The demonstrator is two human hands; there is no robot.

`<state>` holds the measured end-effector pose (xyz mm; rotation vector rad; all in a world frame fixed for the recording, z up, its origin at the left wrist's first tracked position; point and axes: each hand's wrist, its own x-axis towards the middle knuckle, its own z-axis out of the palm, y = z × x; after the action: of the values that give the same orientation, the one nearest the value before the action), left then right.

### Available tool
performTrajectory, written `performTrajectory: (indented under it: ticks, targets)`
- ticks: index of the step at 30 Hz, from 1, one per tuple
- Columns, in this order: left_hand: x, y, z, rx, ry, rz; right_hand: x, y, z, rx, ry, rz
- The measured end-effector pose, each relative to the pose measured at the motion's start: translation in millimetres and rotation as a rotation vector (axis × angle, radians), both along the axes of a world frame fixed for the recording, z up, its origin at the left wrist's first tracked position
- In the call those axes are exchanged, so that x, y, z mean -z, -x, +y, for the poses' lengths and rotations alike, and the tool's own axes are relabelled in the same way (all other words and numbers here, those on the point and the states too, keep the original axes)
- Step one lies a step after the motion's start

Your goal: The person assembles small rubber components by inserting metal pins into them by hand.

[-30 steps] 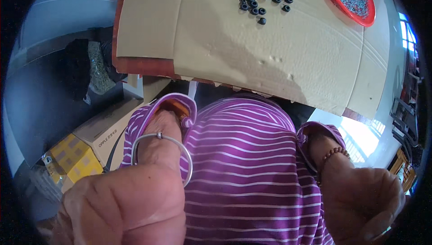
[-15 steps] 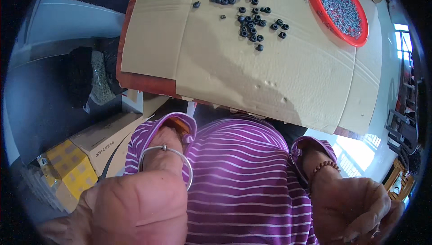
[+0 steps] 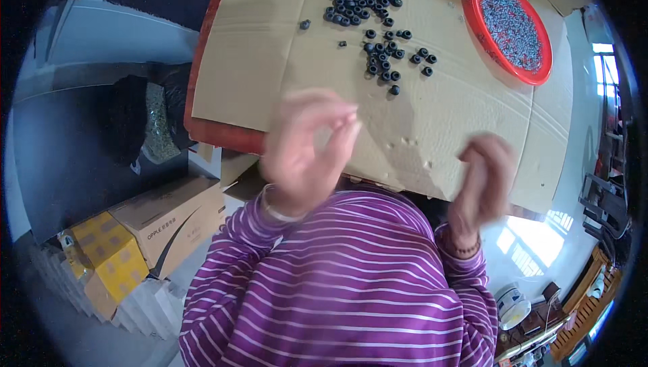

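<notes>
Purple sleeves with white stripes end at two hands blurred by motion. The left hand (image 3: 292, 154) appears over the near edge of the cardboard sheet (image 3: 250, 90), its thumb and fingers curved toward each other with a gap between them; whether the tips meet or pinch anything, I cannot tell. A pale bangle (image 3: 282, 214) circles that wrist. The right hand (image 3: 483, 177) shows against the sheet's near right part, fingers bent; the blur hides whether it holds something. A brown bead bracelet (image 3: 466, 252) is around its wrist.

Beyond both hands, on the cardboard, small black ring-shaped parts (image 3: 385, 63) lie in a loose scatter, several with their holes showing. Farther out sits a denser cluster of the same kind, with one stray piece to its left. At the far right of the sheet stands a round red basin (image 3: 474, 19) filled with tiny grey pieces. Dark red tabletop (image 3: 229, 135) shows along the sheet's left edge.

Left of the table, a clear bag (image 3: 158, 127) of greenish-grey material rests against black plastic. Below are a brown carton (image 3: 179, 222) and a yellow-taped box (image 3: 108, 249). At lower right is a slatted wooden bench (image 3: 586, 313).
</notes>
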<state>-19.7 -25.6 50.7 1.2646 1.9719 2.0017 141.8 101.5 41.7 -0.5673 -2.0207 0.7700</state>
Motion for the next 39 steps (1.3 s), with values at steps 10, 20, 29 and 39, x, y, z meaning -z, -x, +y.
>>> performTrajectory:
  ticks: [10,20,29,39]
  targets:
    - [71,45,18,-0.129,0.467,0.149,68,19,4,-0.075,0.062,-0.348]
    - [96,81,59,-0.138,0.465,0.238,72,31,6,-0.125,0.062,-0.338]
    - [88,59,45,-0.029,0.436,0.195,66,31,10,-0.068,0.141,-0.318]
    - [79,10,26,0.081,0.379,0.033,60,37,13,-0.080,0.119,-0.316]
